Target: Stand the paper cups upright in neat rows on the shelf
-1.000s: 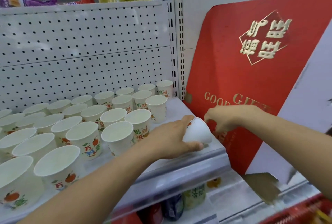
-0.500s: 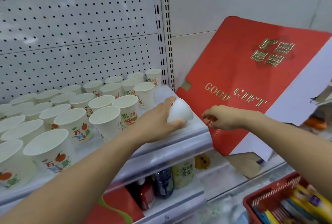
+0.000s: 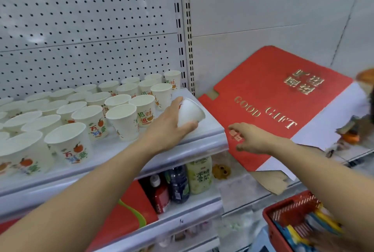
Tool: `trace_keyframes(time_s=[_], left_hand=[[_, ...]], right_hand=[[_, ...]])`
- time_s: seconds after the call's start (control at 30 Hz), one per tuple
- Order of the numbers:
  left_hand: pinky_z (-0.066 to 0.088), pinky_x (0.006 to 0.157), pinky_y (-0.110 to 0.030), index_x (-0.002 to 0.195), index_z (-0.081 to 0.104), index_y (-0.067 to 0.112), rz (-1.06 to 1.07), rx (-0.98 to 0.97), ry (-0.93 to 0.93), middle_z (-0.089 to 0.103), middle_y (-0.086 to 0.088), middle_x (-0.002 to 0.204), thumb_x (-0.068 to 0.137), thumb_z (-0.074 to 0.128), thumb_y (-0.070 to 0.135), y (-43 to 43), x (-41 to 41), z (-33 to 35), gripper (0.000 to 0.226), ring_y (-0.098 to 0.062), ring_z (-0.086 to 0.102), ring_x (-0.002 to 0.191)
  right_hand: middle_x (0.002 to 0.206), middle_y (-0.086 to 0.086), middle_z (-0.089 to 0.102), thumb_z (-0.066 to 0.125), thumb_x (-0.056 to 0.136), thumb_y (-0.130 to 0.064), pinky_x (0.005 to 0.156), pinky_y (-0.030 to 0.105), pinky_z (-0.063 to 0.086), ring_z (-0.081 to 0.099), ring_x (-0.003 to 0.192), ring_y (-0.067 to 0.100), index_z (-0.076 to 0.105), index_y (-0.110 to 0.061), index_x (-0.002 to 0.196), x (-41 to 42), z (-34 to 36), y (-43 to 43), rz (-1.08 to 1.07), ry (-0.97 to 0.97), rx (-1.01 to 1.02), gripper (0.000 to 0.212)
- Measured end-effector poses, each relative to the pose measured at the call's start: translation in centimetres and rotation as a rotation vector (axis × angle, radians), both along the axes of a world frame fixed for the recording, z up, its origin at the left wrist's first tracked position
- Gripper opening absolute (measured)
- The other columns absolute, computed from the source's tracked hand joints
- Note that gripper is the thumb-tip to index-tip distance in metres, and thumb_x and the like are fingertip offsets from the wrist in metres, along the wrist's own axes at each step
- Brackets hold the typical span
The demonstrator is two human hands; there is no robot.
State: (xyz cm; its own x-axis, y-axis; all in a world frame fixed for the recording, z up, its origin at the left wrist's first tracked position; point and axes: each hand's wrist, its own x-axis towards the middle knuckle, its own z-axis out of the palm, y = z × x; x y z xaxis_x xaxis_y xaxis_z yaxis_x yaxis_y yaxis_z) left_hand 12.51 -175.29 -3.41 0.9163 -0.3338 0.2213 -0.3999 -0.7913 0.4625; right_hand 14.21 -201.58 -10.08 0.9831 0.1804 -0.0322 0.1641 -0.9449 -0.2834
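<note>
Several white paper cups (image 3: pixel 123 121) with fruit prints stand upright in rows on the pale shelf (image 3: pixel 210 130). At the shelf's right front corner my left hand (image 3: pixel 170 125) grips one more paper cup (image 3: pixel 190 113), which lies tilted on its side with its mouth toward the right. My right hand (image 3: pixel 248 137) hovers just right of the shelf corner, in front of the red card, fingers loosely spread and holding nothing.
A large red "GOOD GIFT" card (image 3: pixel 269 106) leans against the wall right of the shelf. Bottles (image 3: pixel 180 183) stand on the lower shelf. A red basket (image 3: pixel 297 217) with goods sits at the lower right. A pegboard backs the shelf.
My right hand has drawn away from the tilted cup, down and to the right. My left hand keeps its grip on the cup. The view has pulled back and tipped downward.
</note>
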Motion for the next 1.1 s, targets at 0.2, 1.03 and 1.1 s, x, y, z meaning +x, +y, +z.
trace_keyframes(time_s=[0.2,1.03,1.1], left_hand=[[0.037,0.091,-0.032,0.151,0.01,0.031,0.055,-0.087,0.012,0.038,-0.001,0.149,0.091,0.053,0.054,0.0,-0.4,-0.4,0.077,-0.021,0.047,0.121],[0.037,0.083,-0.029,0.139,0.019,0.047,0.121,-0.22,-0.06,0.045,0.001,0.135,0.09,0.06,0.043,-1.4,-0.1,-1.2,0.064,-0.016,0.051,0.105],[0.042,0.074,-0.025,0.133,0.023,0.043,0.152,-0.262,-0.072,0.049,0.004,0.121,0.088,0.064,0.042,-1.3,0.0,-1.2,0.061,-0.014,0.056,0.095]], right_hand=[[0.134,0.012,0.039,0.071,0.076,-0.026,0.099,0.035,0.04,0.045,0.124,0.033,0.017,-0.027,0.149,1.1,-2.4,0.8,0.067,0.091,0.068,0.091],[0.134,0.007,0.051,0.048,0.089,0.0,0.084,0.042,0.049,0.056,0.108,0.033,0.051,-0.007,0.131,7.0,-3.7,3.1,0.134,-0.098,-0.092,0.043],[0.125,0.007,0.051,0.045,0.093,-0.005,0.084,0.043,0.048,0.056,0.103,0.035,0.056,-0.006,0.122,7.4,-2.6,2.7,0.138,-0.121,0.048,0.031]])
